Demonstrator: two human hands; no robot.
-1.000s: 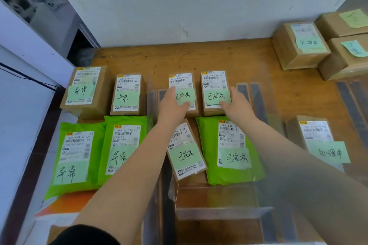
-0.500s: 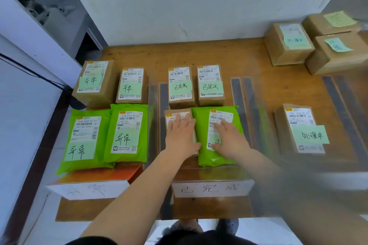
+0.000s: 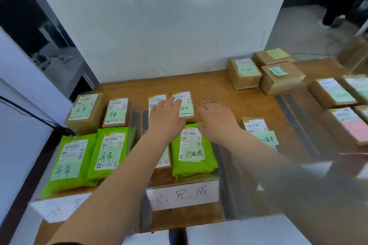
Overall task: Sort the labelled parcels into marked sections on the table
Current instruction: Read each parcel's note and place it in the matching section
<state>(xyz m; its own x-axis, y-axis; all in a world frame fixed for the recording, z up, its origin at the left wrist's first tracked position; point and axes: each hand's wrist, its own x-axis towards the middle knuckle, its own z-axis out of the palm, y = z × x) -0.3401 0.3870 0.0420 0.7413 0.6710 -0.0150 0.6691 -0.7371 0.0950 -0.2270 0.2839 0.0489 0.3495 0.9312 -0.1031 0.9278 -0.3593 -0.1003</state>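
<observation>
Partly hidden brown parcel [image 3: 163, 157] under left forearm, both hands [image 3: 166, 116] [image 3: 218, 123] flat, grasping nothing, right parcels blurred

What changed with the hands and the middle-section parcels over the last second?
Both hands went from the two far boxes down onto the near parcels, then lifted off. Now the left hand hovers open above the far boxes and the right hand has let go of the green mailer, open above its far edge. Neither holds anything. The parcels lie in the same rows. The camera tilted up, showing more boxes at right.
</observation>
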